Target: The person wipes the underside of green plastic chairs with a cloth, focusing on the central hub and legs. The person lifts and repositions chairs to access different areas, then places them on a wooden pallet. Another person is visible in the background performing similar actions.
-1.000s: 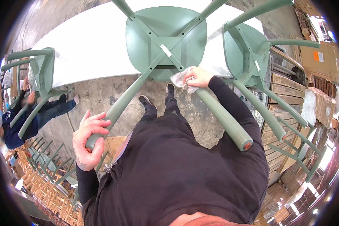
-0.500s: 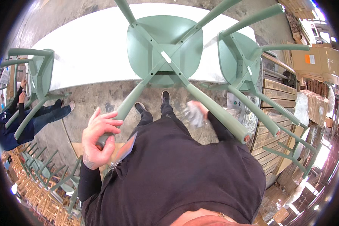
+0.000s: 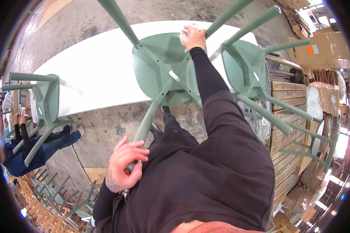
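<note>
I've got the green chair (image 3: 147,75) upturned on the white bench (image 3: 97,70), 12 o'clock. Left grip (image 3: 124,165) clamped on its leg (image 3: 146,121), 7 o'clock; right grip (image 3: 195,39) closed round pale cloth (image 3: 182,38), 12.

The person's bare right hand (image 3: 194,38) partly hides a crumpled white cloth (image 3: 182,37); the black-sleeved right arm (image 3: 210,75) covers part of an upturned, four-legged green chair (image 3: 149,70), whose far legs (image 3: 119,21) the top edge crops. A co-worker's hands (image 3: 22,119) are too small to read.
</note>
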Action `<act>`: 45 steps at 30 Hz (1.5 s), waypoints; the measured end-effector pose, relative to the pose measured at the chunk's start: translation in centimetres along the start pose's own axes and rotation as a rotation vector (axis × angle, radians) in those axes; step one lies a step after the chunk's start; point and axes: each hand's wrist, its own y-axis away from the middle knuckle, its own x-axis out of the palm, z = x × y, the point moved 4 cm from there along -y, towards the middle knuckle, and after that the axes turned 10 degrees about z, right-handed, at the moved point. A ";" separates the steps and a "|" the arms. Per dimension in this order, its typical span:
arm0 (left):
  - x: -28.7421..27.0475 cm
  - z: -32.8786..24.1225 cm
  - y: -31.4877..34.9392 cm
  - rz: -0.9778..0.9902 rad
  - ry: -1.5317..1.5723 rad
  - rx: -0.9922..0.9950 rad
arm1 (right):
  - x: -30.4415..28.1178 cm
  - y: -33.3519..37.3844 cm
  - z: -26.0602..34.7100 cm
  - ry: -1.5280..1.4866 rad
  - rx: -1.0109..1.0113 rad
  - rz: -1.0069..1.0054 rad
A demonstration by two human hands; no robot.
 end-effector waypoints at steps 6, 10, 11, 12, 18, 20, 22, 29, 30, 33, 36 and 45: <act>-1.3 -0.5 -0.8 0.064 0.059 -0.105 | 4.2 -1.2 -7.3 0.495 -0.174 0.464; -1.5 -0.4 -0.6 0.016 0.107 -0.197 | 4.7 0.7 -9.3 0.391 -0.173 0.355; -1.4 -0.3 -0.4 -0.001 0.129 -0.218 | 4.5 1.2 -9.3 0.342 -0.240 0.248; -1.4 -0.3 -0.4 -0.027 0.141 -0.220 | 4.7 1.5 -9.8 0.326 -0.201 0.282; -1.7 0.0 -0.2 -0.163 0.182 -0.203 | 5.4 3.4 -10.5 0.245 -0.086 0.215; -1.8 0.0 -0.2 -0.183 0.124 -0.179 | 5.1 3.6 -10.4 0.215 -0.011 0.221; -1.8 0.1 -0.1 -0.200 0.098 -0.152 | 4.2 3.1 -10.4 0.126 0.087 0.222; -1.4 0.4 0.0 -0.215 0.119 -0.124 | 4.0 -2.6 -3.6 -0.429 0.075 0.286; -1.4 0.4 0.0 -0.203 0.121 -0.137 | 5.0 -3.1 -1.0 -0.389 0.013 0.188; -1.5 0.1 -0.1 -0.179 0.112 -0.163 | 10.6 -3.2 8.5 -0.283 -0.220 0.098; -1.6 -0.2 -0.3 -0.152 0.075 -0.180 | 16.3 0.9 15.5 0.073 -0.219 0.364; -1.6 0.3 -0.4 -0.145 0.095 -0.034 | 12.7 3.2 16.7 -0.271 -0.727 0.631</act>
